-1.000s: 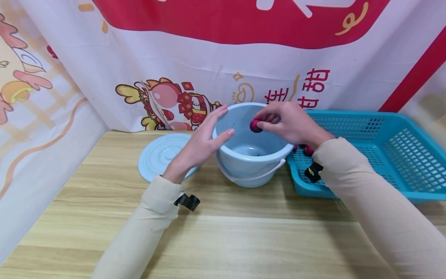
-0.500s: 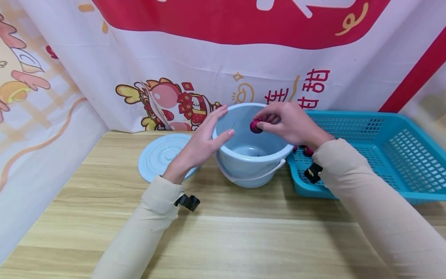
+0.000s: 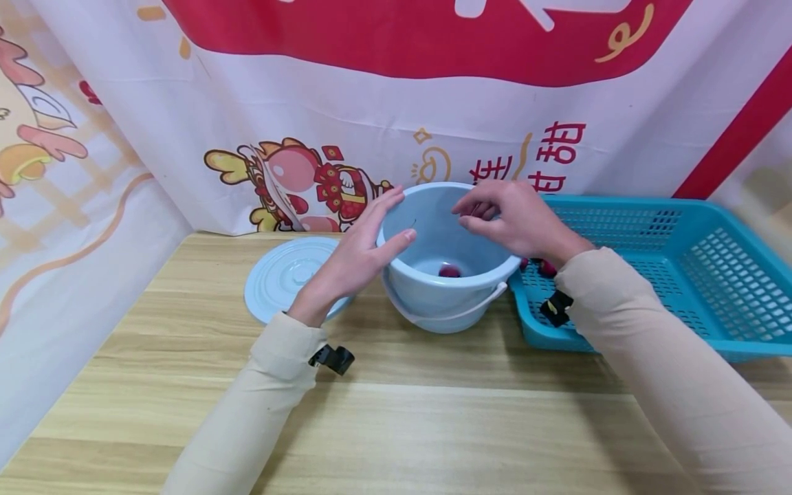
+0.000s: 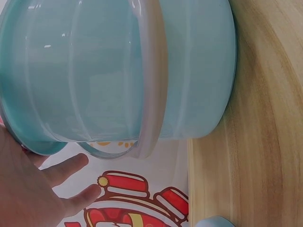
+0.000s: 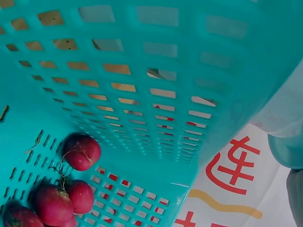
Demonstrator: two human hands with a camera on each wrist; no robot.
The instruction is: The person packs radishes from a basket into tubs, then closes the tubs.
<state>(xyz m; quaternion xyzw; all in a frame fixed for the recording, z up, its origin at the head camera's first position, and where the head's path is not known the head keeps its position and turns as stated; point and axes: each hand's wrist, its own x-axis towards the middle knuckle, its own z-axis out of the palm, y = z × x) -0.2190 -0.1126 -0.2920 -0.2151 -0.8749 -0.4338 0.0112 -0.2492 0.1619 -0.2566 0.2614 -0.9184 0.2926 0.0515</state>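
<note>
A light blue bucket (image 3: 448, 299) stands upright on the table, its handle hanging down in front. On its bottom lies a red radish (image 3: 449, 271), partly hidden by the near rim. My left hand (image 3: 365, 251) rests at the bucket's left rim with fingers extended; the left wrist view shows them spread beside its wall. Above the bucket's right side is my right hand (image 3: 507, 216), fingers loosely bent with nothing between them. Several radishes (image 5: 54, 203) with thin roots lie in the teal basket (image 5: 184, 189), seen in the right wrist view.
The basket (image 3: 730, 210) of perforated plastic stands right beside the bucket. A round light blue lid (image 3: 287, 271) lies flat on the wooden table (image 3: 421, 426), left of the bucket. Behind everything hangs a printed white and red cloth (image 3: 346, 96).
The radish that my right hand pinched above the bucket has been let go and now lies on the bottom. Its fingers have parted slightly; my left hand has stayed at the rim.
</note>
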